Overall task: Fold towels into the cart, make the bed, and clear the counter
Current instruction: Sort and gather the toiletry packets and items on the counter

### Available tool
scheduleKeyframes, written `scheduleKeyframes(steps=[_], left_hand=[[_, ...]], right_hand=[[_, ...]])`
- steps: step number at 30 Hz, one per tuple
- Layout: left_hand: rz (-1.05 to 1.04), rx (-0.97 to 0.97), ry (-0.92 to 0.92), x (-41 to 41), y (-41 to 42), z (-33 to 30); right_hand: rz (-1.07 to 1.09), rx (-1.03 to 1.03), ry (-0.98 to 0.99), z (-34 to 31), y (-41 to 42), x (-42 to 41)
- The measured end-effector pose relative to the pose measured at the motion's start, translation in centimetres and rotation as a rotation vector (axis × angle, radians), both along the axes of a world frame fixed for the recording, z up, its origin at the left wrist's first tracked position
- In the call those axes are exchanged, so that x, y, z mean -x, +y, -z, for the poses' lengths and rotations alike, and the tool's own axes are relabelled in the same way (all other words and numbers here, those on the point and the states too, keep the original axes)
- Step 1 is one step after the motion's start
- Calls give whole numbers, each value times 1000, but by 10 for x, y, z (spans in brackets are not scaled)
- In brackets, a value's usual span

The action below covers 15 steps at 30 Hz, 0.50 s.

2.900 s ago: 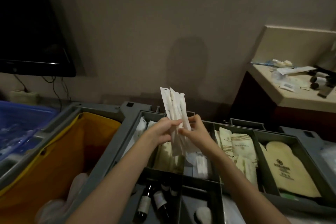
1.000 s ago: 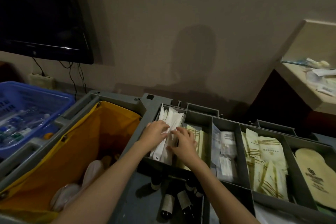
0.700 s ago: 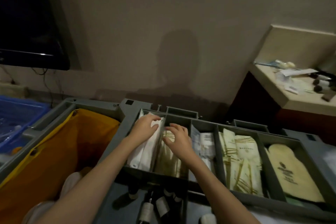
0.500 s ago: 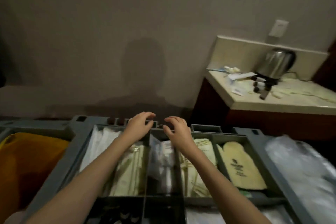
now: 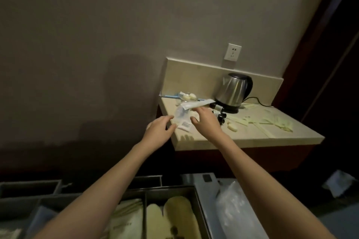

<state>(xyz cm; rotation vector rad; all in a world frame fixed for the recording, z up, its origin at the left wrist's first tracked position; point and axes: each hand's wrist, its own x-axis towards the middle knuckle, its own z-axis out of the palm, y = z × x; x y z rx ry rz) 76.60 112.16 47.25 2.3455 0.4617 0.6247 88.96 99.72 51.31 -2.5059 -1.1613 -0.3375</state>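
Beige stone counter (image 5: 242, 134) juts from the grey wall, its near-left corner just under my two hands. My left hand (image 5: 159, 128) hangs over that corner edge with fingers loosely spread, holding nothing, fingertips close to a small white barcode sachet (image 5: 184, 125) that lies near the rim. My right hand (image 5: 206, 120) reaches past it over the slab, fingers relaxed and apart, just beside a long white wrapped packet (image 5: 196, 105) lying on a crumpled clear wrapper (image 5: 179, 115); whether a fingertip touches the packet I cannot tell. One steel electric kettle (image 5: 233, 92) stands at the back on its black base, cord trailing right. The right half of the slab is more open, with thin pale yellow strips (image 5: 272, 121) scattered flat. Below my forearms sits the grey plastic housekeeping cart (image 5: 200, 200), its dividers running toward me; one compartment holds two cream slippers (image 5: 174, 217), side by side. One clear plastic bag (image 5: 233, 213) rests on the cart's right end
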Motion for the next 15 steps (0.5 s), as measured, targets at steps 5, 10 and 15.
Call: scheduleKeyframes(steps=[5,10,15], left_hand=[[-108,-166,80,-62,14,1],[-169,-352,205,-89,42,8],[-170,-406,279,-98,58,21]], right_hand=[[-61,55,-12,3,43,-78],[-39,162,39,18,91,-130],[1,176,65,36,112,-157]])
